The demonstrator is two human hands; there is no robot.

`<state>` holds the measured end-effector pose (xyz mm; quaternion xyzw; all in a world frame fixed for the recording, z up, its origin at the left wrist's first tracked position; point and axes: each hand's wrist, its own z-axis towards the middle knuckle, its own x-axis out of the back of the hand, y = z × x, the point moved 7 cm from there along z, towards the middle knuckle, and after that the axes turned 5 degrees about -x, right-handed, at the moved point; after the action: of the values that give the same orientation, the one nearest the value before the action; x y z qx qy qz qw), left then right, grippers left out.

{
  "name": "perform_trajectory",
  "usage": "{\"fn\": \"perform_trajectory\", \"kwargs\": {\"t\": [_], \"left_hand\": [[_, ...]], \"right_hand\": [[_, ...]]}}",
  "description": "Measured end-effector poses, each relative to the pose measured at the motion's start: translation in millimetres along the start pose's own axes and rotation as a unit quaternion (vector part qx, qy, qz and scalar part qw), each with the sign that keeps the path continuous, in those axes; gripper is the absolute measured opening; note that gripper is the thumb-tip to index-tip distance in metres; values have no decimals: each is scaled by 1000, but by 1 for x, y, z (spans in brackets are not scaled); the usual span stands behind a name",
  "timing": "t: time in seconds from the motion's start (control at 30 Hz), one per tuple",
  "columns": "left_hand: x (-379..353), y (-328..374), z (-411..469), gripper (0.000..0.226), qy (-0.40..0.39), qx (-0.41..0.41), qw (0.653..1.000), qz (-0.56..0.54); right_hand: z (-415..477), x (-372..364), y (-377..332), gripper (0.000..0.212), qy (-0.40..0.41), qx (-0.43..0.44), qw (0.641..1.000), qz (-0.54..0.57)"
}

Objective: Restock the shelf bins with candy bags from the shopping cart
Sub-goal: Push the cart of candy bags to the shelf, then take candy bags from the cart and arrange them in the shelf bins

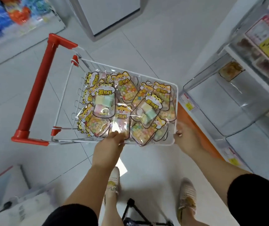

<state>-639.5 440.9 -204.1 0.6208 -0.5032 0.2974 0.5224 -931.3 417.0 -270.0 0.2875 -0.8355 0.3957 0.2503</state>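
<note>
Many glossy, perhaps jar-shaped candy bags (104,101)

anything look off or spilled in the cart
Nothing spilled or torn. The candy bags lie in a loose, overlapping heap in the cart; one bag at the near rim seems to poke over the edge.

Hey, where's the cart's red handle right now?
In the head view the red handle is on the left, at the shopping cart's end farthest from the shelf bins on the right.
</note>
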Motion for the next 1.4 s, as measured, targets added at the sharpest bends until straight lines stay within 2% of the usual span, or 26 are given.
{"fn": "perform_trajectory", "kwargs": {"t": [0.07,0.23,0.37,0.47,0.57,0.67,0.73,0.8,0.87,0.93,1.03,1.23,1.3,1.4], "left_hand": [[-3,7,0,18,34,0,999,-18],[-19,29,-6,21,83,-6,995,-58],[-31,54,-5,19,117,-109,987,-30],[-32,73,-6,14,160,-200,966,39],[-15,79,-10,19,224,-235,943,71],[19,79,-4,22,305,-201,928,75],[33,76,13,25,326,-150,930,77],[37,71,36,42,296,-66,949,88],[30,64,56,56,232,7,969,82],[17,61,70,58,182,31,977,102],[7,63,74,57,191,22,971,143],[13,61,76,52,217,-21,969,114],[21,55,70,51,236,-33,969,71],[42,26,51,50,308,16,951,-3]], "right_hand": [[9,10,-4,35,8,20,1000,-20],[18,36,-7,34,45,60,997,-2],[14,61,-17,32,115,91,989,-29],[-6,68,-42,30,193,168,966,-43],[-22,56,-77,35,190,248,950,-15],[-17,40,-102,58,174,259,950,-13],[-7,31,-107,74,181,255,949,-32],[3,23,-106,80,189,247,949,-60],[8,18,-105,80,198,256,942,-90],[12,16,-104,86,205,269,933,-124],[14,16,-105,95,203,290,925,-136],[13,22,-117,83,217,319,905,-178],[12,23,-121,72,226,316,901,-193],[10,25,-124,55,222,311,908,-170]]}}
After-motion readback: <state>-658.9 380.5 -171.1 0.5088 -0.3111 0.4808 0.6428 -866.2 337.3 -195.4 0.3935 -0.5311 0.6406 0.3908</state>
